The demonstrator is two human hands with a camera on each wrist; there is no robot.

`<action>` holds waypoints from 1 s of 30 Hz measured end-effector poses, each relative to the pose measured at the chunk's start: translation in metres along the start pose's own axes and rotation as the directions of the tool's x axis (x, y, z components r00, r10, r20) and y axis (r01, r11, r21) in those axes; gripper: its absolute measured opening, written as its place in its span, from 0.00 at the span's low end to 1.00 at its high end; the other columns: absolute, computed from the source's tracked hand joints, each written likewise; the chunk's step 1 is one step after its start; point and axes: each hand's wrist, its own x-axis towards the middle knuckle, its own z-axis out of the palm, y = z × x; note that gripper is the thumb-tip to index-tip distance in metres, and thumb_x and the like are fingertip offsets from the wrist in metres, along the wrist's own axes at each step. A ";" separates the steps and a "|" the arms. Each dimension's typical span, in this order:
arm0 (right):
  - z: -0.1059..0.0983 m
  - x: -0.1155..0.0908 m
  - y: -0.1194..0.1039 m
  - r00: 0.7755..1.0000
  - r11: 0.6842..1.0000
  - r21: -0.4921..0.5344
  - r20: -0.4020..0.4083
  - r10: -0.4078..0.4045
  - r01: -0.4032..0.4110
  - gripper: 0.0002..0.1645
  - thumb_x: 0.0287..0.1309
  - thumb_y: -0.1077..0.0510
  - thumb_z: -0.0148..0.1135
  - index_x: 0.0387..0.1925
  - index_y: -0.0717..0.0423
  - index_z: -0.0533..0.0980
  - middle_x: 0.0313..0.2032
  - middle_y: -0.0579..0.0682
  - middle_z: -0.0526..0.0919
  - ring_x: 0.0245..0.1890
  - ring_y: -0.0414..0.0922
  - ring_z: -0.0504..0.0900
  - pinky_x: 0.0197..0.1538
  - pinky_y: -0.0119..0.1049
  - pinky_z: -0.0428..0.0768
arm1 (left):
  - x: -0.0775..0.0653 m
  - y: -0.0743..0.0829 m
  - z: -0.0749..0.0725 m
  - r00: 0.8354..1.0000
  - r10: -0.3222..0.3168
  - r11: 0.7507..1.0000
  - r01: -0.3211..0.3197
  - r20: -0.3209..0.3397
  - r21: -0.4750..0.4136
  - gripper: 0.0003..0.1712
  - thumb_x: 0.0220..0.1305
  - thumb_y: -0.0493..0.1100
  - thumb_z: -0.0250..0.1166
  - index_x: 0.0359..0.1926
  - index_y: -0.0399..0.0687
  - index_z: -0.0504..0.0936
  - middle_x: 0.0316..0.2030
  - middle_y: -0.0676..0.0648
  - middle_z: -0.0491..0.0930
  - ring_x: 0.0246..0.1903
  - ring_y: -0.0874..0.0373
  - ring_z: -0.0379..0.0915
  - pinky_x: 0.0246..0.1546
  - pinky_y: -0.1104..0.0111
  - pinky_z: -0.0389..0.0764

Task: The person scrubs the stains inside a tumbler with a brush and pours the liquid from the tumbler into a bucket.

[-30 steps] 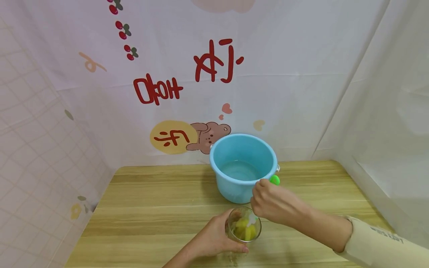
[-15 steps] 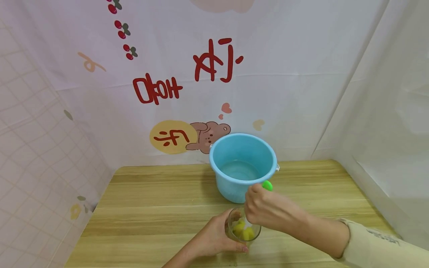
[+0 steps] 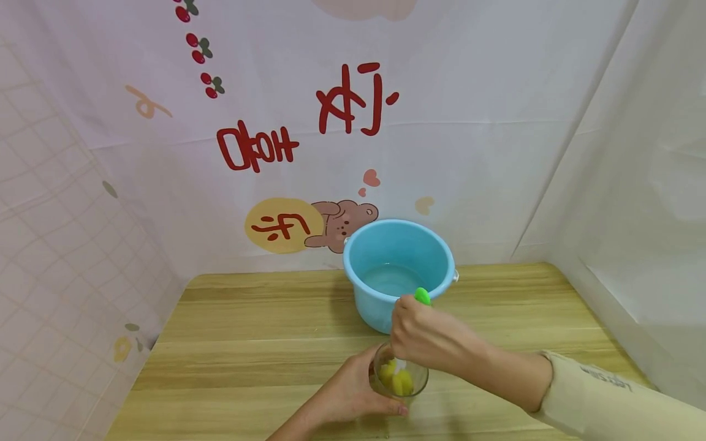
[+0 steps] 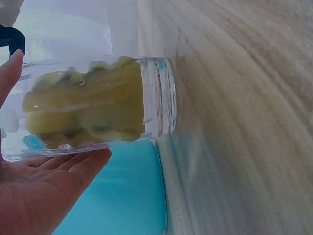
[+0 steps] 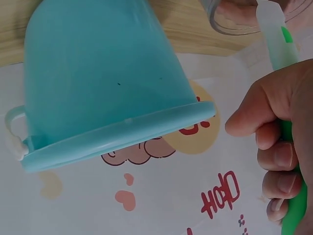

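My left hand point(image 3: 353, 392) grips a clear drinking glass point(image 4: 160, 105) round its side, thumb on the near side. The glass stands upright on the wooden table. My right hand point(image 3: 432, 337), over the rim, is wrapped round the green handle point(image 5: 295, 208) of a bottle brush with a white neck point(image 5: 272, 22). Its lumpy yellow sponge head point(image 4: 88, 105) is down inside the glass and fills much of it in the left wrist view. Above my right fist pokes the green handle end point(image 3: 422, 296).
Just behind the glass stands a light blue bucket point(image 3: 380, 309) with some water point(image 3: 393, 278) in the bottom. The wooden table point(image 3: 248, 349) ends at a white printed cloth point(image 3: 469, 184) hanging at the back and along both sides.
My right hand has shifted left with the brush, and its handle has swung from leaning right to more upright. The yellow head has shifted in the glass. My left hand stays in place.
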 end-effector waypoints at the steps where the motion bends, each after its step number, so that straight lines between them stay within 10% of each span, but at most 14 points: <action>1: 0.001 0.001 0.000 1.000 1.000 0.005 0.003 0.004 -0.004 0.19 0.48 0.64 0.61 0.13 0.46 0.64 0.14 0.44 0.62 0.19 0.41 0.56 0.32 0.34 0.56 | 0.000 0.000 0.000 1.000 0.001 1.000 -0.001 0.000 0.005 0.44 0.53 0.50 0.85 0.69 0.63 0.73 0.59 0.54 0.82 0.56 0.63 0.77 0.61 0.68 0.75; 30: 0.029 -0.028 0.007 0.995 0.988 0.132 0.058 0.076 -0.083 0.27 0.47 0.64 0.67 0.11 0.48 0.57 0.12 0.46 0.56 0.17 0.42 0.55 0.29 0.33 0.57 | -0.001 0.003 -0.001 0.999 -0.028 0.993 0.031 -0.021 0.114 0.45 0.53 0.54 0.84 0.69 0.54 0.74 0.62 0.59 0.77 0.62 0.63 0.71 0.65 0.64 0.73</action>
